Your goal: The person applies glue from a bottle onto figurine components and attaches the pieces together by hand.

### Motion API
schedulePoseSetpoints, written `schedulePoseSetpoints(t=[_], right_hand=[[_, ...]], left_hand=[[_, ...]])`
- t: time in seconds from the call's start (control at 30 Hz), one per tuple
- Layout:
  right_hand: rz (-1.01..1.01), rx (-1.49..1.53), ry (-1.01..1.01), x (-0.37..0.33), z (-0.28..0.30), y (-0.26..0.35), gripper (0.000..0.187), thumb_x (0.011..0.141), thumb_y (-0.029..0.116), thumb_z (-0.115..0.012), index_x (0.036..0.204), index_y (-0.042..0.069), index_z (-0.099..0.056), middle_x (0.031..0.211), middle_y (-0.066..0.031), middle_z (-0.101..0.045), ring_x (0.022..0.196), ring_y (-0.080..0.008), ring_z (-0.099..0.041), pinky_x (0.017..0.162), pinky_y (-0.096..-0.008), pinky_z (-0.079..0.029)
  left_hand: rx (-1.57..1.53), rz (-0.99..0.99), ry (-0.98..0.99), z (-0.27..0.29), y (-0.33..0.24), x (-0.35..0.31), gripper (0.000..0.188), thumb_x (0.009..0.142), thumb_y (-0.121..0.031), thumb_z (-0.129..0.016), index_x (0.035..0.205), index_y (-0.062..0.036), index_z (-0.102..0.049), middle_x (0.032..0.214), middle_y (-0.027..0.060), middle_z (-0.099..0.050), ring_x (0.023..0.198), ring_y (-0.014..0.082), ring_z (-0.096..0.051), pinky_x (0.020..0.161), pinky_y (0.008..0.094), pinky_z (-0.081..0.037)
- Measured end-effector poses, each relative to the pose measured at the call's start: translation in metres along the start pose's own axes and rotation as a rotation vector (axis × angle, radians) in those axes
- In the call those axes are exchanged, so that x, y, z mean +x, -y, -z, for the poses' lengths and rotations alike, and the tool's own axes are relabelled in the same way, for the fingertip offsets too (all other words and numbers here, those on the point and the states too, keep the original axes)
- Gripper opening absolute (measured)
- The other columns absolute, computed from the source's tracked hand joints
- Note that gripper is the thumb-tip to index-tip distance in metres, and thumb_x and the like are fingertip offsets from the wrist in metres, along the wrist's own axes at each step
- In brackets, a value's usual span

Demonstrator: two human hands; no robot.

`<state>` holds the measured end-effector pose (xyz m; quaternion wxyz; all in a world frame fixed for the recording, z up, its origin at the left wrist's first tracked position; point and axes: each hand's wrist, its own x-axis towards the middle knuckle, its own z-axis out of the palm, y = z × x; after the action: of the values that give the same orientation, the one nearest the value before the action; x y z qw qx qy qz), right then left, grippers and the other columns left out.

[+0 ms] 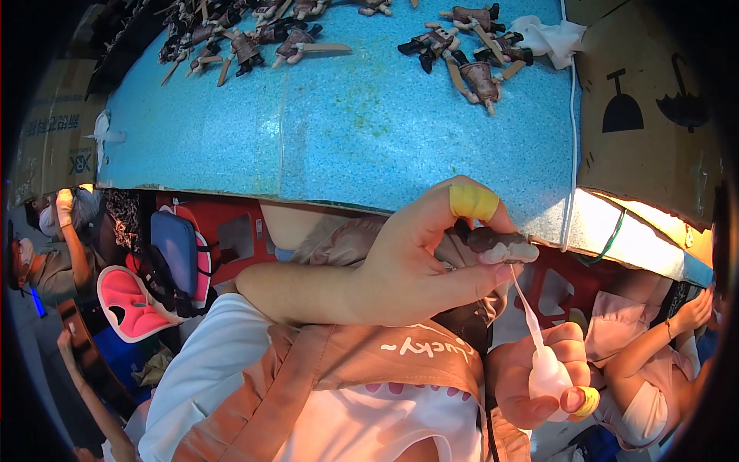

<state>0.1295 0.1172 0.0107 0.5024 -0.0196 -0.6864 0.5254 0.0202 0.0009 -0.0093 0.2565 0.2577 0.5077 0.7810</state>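
My left hand (416, 258), with yellow tape around one finger, pinches a small dark-brown figure (489, 239) with a pale end between thumb and fingers, just past the table's near edge. Parts of the figure are hidden by my fingers. Lower right, my right hand (517, 379) is wrapped around a white squeeze glue bottle (548, 377), a taped finger pressing its side. The bottle's long thin nozzle points up, its tip close to the figure's pale end; whether they touch I cannot tell.
Several brown figures with sword-like pieces (479, 81) lie on the blue table (339, 146), with more piled at far left. A crumpled white tissue (550, 40) sits by a cardboard box (647, 108) on the right. Other people sit at both sides; a pink cushion (135, 304) is at left.
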Motion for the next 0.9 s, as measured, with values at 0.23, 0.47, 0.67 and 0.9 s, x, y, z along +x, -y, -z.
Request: schedulePoseSetpoints(t=[0.23, 0.47, 0.67, 0.9], right_hand=[[-0.007, 0.003, 0.025, 0.0, -0.0009, -0.001, 0.013, 0.085, 0.03, -0.052, 0.083, 0.018, -0.046, 0.056, 0.0045, -0.033, 0.044, -0.0101, -0.031, 0.047, -0.0262, -0.02], [-0.027, -0.017, 0.033, 0.0013, -0.002, -0.0002, 0.013, 0.085, 0.029, -0.052, 0.084, 0.018, -0.046, 0.056, 0.0045, -0.034, 0.045, -0.0102, -0.032, 0.046, -0.0262, -0.021], [-0.042, 0.017, 0.059, 0.0003, 0.0009, -0.0013, 0.015, 0.085, 0.031, -0.053, 0.084, 0.018, -0.046, 0.056, 0.0042, -0.035, 0.045, -0.0103, -0.032, 0.045, -0.0262, -0.021], [-0.032, -0.037, -0.007, -0.0002, -0.0002, -0.0018, 0.016, 0.085, 0.033, -0.053, 0.085, 0.018, -0.046, 0.057, 0.0042, -0.035, 0.045, -0.0103, -0.031, 0.045, -0.026, -0.021]], left_hand=[[-0.004, -0.043, 0.013, 0.0013, 0.0011, 0.0002, 0.039, 0.07, 0.016, -0.058, 0.102, -0.0021, -0.045, 0.103, 0.0143, -0.045, 0.094, 0.0231, -0.055, 0.078, 0.0303, -0.048], [0.014, -0.004, 0.029, 0.0028, -0.0026, 0.0005, 0.036, 0.072, 0.014, -0.058, 0.101, -0.002, -0.045, 0.105, 0.0155, -0.044, 0.094, 0.0241, -0.056, 0.079, 0.0319, -0.05], [0.071, -0.022, 0.025, 0.004, -0.0023, 0.0006, 0.035, 0.072, 0.014, -0.058, 0.1, -0.0015, -0.045, 0.104, 0.0155, -0.044, 0.094, 0.024, -0.056, 0.08, 0.0321, -0.05], [0.129, -0.072, 0.037, 0.004, -0.0007, 0.0015, 0.033, 0.072, 0.013, -0.059, 0.099, -0.0013, -0.046, 0.104, 0.0159, -0.044, 0.093, 0.0229, -0.055, 0.08, 0.032, -0.049]])
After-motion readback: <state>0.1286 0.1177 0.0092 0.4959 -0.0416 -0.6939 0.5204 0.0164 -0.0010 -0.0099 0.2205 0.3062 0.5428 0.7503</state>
